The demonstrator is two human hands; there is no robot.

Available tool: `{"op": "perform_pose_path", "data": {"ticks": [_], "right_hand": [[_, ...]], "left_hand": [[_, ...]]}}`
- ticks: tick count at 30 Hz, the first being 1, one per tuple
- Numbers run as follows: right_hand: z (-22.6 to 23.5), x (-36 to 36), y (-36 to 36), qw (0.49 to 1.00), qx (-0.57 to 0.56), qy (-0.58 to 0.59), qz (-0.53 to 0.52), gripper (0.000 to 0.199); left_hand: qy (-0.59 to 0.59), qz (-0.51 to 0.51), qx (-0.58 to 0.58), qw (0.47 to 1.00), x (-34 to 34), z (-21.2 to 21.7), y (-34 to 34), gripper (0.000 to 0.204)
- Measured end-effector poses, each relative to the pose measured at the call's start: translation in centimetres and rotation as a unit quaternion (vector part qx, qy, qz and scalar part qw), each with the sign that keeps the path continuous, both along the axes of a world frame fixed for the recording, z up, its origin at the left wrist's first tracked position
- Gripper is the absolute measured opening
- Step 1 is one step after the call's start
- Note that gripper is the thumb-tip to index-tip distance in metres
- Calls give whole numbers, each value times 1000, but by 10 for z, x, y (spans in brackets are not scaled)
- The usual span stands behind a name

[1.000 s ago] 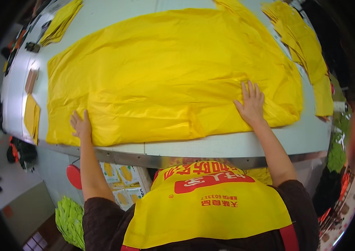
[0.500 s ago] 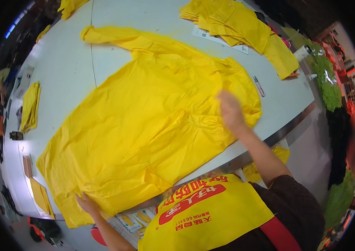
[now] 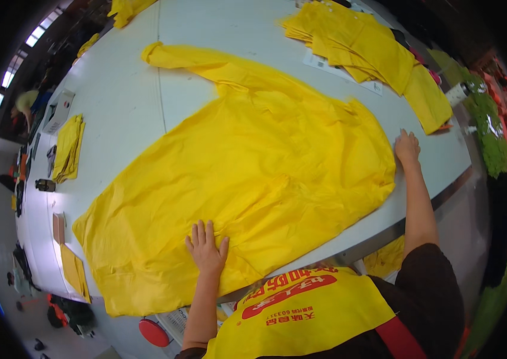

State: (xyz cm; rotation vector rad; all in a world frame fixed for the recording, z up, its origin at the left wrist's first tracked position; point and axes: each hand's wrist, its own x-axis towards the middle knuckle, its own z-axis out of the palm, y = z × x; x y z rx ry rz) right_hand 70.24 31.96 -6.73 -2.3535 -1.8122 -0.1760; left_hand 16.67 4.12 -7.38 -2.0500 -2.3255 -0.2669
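Our long white worktable under window light

We look down on a pale table (image 3: 122,113) that runs far up the view, a thin seam crossing its top and a metal edge (image 3: 385,230) along its near side. We see bright windows (image 3: 11,75) high at the left, a grey floor (image 3: 2,299) below the table's left end with a red stool (image 3: 155,332) on it, and green stuff (image 3: 492,149) heaped past the right end.
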Motion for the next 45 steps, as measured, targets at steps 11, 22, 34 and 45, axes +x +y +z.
{"op": "perform_pose_path", "data": {"ticks": [11, 22, 34, 45], "right_hand": [[-3, -115, -12, 981, -15, -48, 187, 51], [48, -285, 187, 885, 82, 211, 407, 34], [-34, -435, 310, 908, -81, 331, 244, 34], [-1, -263, 399, 519, 103, 848, 20, 23]], "left_hand": [[-29, -26, -25, 999, 10, 7, -10, 59], [-228, -262, 160, 924, 46, 20, 248, 36], [-94, -203, 81, 971, 80, -33, 330, 62], [-62, -183, 53, 980, 87, -20, 328, 71]]}}
